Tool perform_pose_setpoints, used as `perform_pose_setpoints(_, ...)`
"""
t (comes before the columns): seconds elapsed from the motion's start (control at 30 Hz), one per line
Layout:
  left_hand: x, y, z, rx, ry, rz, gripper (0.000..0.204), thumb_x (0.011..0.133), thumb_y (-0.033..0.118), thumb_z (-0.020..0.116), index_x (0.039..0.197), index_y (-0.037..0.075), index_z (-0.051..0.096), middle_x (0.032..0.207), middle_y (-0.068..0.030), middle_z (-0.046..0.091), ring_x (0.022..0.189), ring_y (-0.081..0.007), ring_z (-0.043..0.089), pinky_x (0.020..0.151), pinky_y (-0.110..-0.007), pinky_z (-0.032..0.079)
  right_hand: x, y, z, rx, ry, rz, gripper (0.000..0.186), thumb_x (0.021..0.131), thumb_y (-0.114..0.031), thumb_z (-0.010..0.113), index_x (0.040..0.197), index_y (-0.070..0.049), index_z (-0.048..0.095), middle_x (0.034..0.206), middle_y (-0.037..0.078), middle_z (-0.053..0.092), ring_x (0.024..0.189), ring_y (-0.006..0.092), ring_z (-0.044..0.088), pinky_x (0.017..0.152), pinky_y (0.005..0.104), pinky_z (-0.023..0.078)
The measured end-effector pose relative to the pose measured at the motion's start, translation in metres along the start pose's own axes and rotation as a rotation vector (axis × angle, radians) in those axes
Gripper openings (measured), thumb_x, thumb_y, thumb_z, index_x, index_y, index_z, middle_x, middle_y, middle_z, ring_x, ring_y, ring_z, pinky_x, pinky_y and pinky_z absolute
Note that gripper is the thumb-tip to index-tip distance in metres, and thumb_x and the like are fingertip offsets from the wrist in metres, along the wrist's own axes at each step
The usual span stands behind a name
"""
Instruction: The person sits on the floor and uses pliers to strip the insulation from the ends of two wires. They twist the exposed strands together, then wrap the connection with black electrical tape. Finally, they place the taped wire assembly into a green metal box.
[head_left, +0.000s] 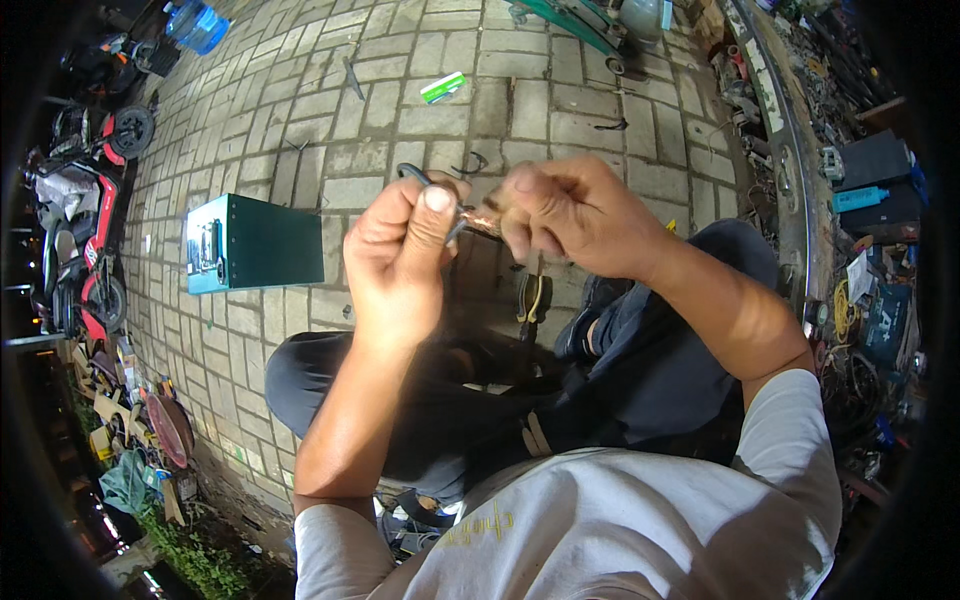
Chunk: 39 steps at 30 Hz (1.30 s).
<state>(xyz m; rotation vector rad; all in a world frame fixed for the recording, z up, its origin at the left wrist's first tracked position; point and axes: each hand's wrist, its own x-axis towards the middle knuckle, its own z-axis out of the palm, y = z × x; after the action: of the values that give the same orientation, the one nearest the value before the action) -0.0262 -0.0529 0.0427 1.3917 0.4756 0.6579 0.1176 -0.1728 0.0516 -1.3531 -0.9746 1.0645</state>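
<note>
My left hand (400, 250) is closed on a black cable (412, 172), its thumb pressing on it, with bare copper strands (478, 218) sticking out toward the right. Just to the right, my right hand (575, 215) has its fingers bent at those strands; its fingertips are blurred, and I cannot make out exactly what they grip. Below the hands, pliers with yellow-and-black handles (530, 300) lie on the paving between my crossed legs. Short black cable offcuts (480, 160) lie on the paving beyond my hands.
A teal box (270, 243) sits left on the paving (350, 120). A green-and-white packet (443, 87) lies ahead, near a green wheeled tool (560, 30). Red scooters (95, 230) and a water jug (197, 25) stand left. Clutter and a blue bottle (860, 197) line the right side.
</note>
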Motion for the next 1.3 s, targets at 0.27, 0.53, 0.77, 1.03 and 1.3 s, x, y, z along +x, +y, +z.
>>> perform_pose_setpoints(0.27, 0.005, -0.001, 0.001, -0.299, -0.098, -0.331, 0.021, 0.096, 0.018, 0.055, 0.081, 0.003, 0.058, 0.063, -0.0005, 0.052, 0.045, -0.0053, 0.039, 0.041, -0.019, 0.028, 0.004, 0.003, -0.007, -1.301, 0.218, -0.973, 0.025, 0.073, -0.028, 0.069, 0.082, -0.007, 0.059, 0.084, -0.001, 0.057, 0.082, 0.0173, 0.058, 0.068, 0.0332, 0.044)
perform_pose_setpoints(0.53, -0.005, -0.005, 0.0, 0.251, -0.089, 0.295, 0.019, 0.096, 0.018, 0.055, 0.091, 0.0, 0.059, 0.078, 0.0016, 0.055, 0.063, -0.0034, 0.041, 0.054, -0.018, 0.033, 0.001, 0.003, 0.009, 0.2, 0.033, 0.053, 0.023, 0.086, -0.02, 0.066, 0.073, -0.002, 0.061, 0.059, 0.001, 0.055, 0.049, 0.0104, 0.049, 0.046, 0.0268, 0.036)
perform_pose_setpoints(0.77, 0.003, -0.012, -0.016, -0.106, 0.041, -0.221, 0.028, 0.098, 0.028, 0.051, 0.098, 0.001, 0.058, 0.072, -0.0002, 0.052, 0.056, -0.0064, 0.038, 0.05, -0.02, 0.029, -0.001, -0.019, -0.049, -0.535, 0.33, -0.223, 0.034, 0.097, -0.032, 0.052, 0.105, -0.003, 0.066, 0.091, 0.007, 0.068, 0.068, 0.0106, 0.059, 0.065, 0.0256, 0.05)
perform_pose_setpoints(1.03, 0.004, -0.023, -0.015, -0.657, -0.225, -0.573, 0.036, 0.099, 0.03, 0.047, 0.115, -0.002, 0.052, 0.062, 0.0035, 0.035, 0.053, -0.0078, 0.029, 0.05, -0.023, 0.026, -0.128, 0.029, -0.216, -0.688, 0.68, 0.127, 0.042, 0.092, -0.041, 0.056, 0.104, -0.001, 0.066, 0.094, 0.008, 0.068, 0.076, 0.0121, 0.059, 0.068, 0.0277, 0.048)
perform_pose_setpoints(1.3, 0.015, -0.041, -0.003, -0.517, -0.306, -0.803, 0.032, 0.097, 0.038, 0.046, 0.09, 0.007, 0.051, 0.054, 0.0057, 0.028, 0.05, -0.0087, 0.026, 0.051, -0.026, 0.025, -0.2, 0.323, -0.163, -0.636, 0.535, 0.517, 0.034, 0.087, -0.03, 0.06, 0.103, -0.001, 0.066, 0.098, 0.017, 0.066, 0.089, 0.0286, 0.062, 0.078, 0.0393, 0.047)
